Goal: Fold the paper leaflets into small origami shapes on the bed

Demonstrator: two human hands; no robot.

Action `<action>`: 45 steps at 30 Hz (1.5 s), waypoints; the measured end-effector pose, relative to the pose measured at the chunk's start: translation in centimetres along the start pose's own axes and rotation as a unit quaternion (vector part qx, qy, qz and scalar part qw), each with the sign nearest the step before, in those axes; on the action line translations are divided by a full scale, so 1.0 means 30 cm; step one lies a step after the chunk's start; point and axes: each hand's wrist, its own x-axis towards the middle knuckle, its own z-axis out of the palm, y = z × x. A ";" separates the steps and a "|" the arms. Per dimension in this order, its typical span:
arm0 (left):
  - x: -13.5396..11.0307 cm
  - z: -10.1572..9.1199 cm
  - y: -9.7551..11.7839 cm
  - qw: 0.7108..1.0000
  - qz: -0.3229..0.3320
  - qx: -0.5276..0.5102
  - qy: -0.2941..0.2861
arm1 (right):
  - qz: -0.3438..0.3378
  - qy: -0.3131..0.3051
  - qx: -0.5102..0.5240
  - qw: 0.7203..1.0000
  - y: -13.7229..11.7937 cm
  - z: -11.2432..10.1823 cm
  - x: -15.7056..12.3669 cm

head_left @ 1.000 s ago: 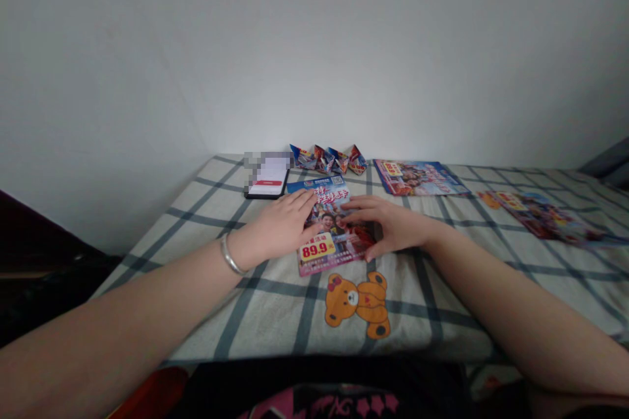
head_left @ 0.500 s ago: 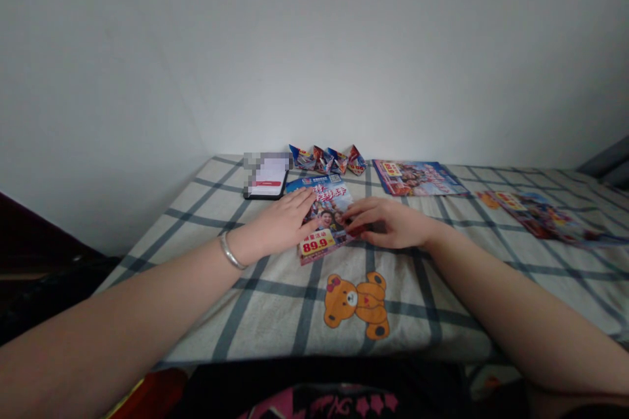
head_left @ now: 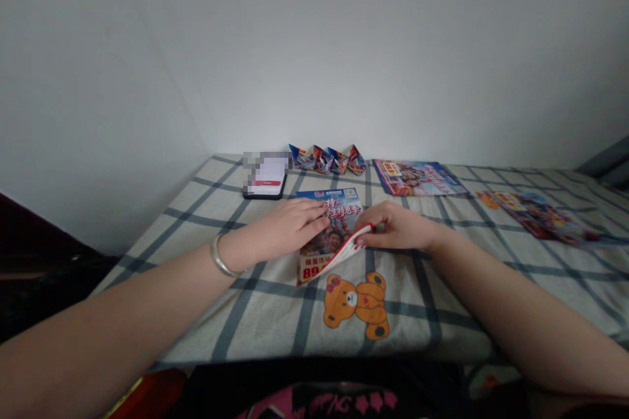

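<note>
A colourful printed flyer [head_left: 340, 217] lies on the checked tablecloth in front of me, its print facing up. My left hand [head_left: 289, 226] rests flat across its left side with the fingers stretched out. At the lower right corner, my right hand [head_left: 396, 226] pinches the paper between thumb and fingers. That corner is lifted and curled over, so a strip of the pale underside shows. The right fingertips are partly hidden behind the raised edge.
Beyond the flyer stand several folded paper pieces [head_left: 327, 160] in a row by the wall, with a phone [head_left: 265, 178] to their left. A pile of flyers [head_left: 417, 178] lies to the right, and more printed sheets [head_left: 545, 215] farther right. The tablecloth [head_left: 275, 321] bears a printed bear.
The flyer has turned slightly and shifted toward me. My right hand has taken hold of its lower right corner and lifted it. My left hand has slid a little toward me and right.
</note>
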 end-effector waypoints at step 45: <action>0.005 0.085 -0.035 0.998 0.018 0.022 0.056 | 0.163 0.205 -0.284 0.922 0.172 0.058 0.065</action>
